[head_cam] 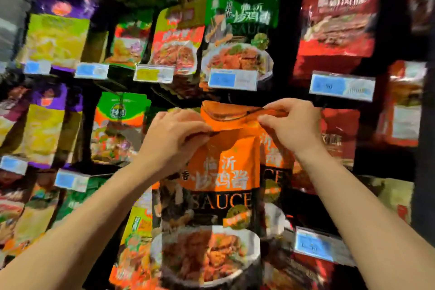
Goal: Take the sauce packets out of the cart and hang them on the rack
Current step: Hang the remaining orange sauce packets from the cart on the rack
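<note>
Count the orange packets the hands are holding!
2. The front packet is pinched at its top by both hands, left and right; the second peeks out behind it. More may be hidden.

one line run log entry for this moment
step: hanging | item: orange sauce packet | left hand: pinches top edge | right hand: pinches top edge | place: below green sauce packet

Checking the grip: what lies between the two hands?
Head view: only the orange sauce packet's folded top edge spans from left hand to right hand.

left hand [175,134]: raised, fingers pinching | right hand [290,122]: raised, fingers pinching | both forearms bare, extended forward
</note>
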`<state>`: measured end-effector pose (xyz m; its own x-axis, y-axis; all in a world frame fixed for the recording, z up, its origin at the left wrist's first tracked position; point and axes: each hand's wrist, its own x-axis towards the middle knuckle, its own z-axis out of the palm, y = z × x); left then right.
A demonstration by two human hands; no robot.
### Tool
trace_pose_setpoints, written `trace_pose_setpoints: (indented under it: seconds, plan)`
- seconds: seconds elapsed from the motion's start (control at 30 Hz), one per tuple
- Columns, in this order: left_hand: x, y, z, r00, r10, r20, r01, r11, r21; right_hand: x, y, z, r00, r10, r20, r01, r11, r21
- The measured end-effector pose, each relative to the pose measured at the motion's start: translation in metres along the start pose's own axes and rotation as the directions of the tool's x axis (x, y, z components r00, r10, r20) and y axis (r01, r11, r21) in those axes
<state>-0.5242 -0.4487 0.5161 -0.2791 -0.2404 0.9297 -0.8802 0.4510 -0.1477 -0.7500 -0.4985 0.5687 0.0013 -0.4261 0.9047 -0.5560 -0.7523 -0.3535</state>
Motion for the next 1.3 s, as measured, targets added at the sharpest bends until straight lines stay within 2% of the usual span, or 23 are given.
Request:
trace_pose_setpoints:
  seconds: [0.13,0.27,0.37,0.53,0.67,0.8,0.87,0.97,1.1,1.2,1.3]
  plan:
    - [0.024,-0.014,0.010,0.998,0.053,0.030,-0.054,0.998,0.020,0.019,0.002,0.026,0.990,0.136,-0.036,-0.127,0.976,0.174]
    - [0.040,-0.035,0.025,0.983,0.134,0.122,-0.140,0.990,0.037,0.033,0.002,0.051,0.973,0.224,-0.052,-0.207,0.951,0.228]
    - [0.045,-0.050,0.035,0.983,0.099,0.151,-0.104,0.994,0.022,0.041,0.002,0.067,0.954,0.294,-0.056,-0.266,0.920,0.287]
    - [0.052,-0.060,0.042,0.997,0.038,0.067,-0.039,0.999,0.005,0.055,0.001,0.080,0.946,0.321,-0.036,-0.282,0.877,0.390]
    - [0.053,-0.062,0.055,0.993,0.033,0.115,-0.031,0.999,-0.013,0.059,0.012,0.085,0.934,0.356,-0.018,-0.325,0.870,0.372]
    - [0.050,-0.066,0.064,0.997,0.019,0.078,-0.014,0.998,-0.063,0.066,0.023,0.089,0.934,0.357,-0.021,-0.327,0.876,0.353]
    - [0.048,-0.067,0.065,0.997,0.007,0.075,-0.003,0.999,-0.053,0.066,0.028,0.091,0.945,0.325,-0.031,-0.304,0.910,0.284]
    - [0.041,-0.067,0.068,0.998,-0.027,0.059,0.030,0.998,-0.055,0.057,0.032,0.091,0.975,0.209,-0.074,-0.207,0.978,0.037]
    - [0.033,-0.064,0.065,0.999,-0.029,-0.018,0.028,0.998,-0.060,0.041,0.023,0.083,0.993,-0.065,-0.102,0.036,0.965,-0.259]
    - [0.028,-0.056,0.054,0.994,-0.029,-0.105,0.022,0.998,-0.064,0.013,0.014,0.066,0.938,-0.249,-0.242,0.196,0.955,-0.221]
    - [0.027,-0.045,0.044,0.986,-0.018,-0.165,0.010,0.999,-0.052,-0.026,0.011,0.053,0.918,-0.286,-0.273,0.252,0.956,-0.153]
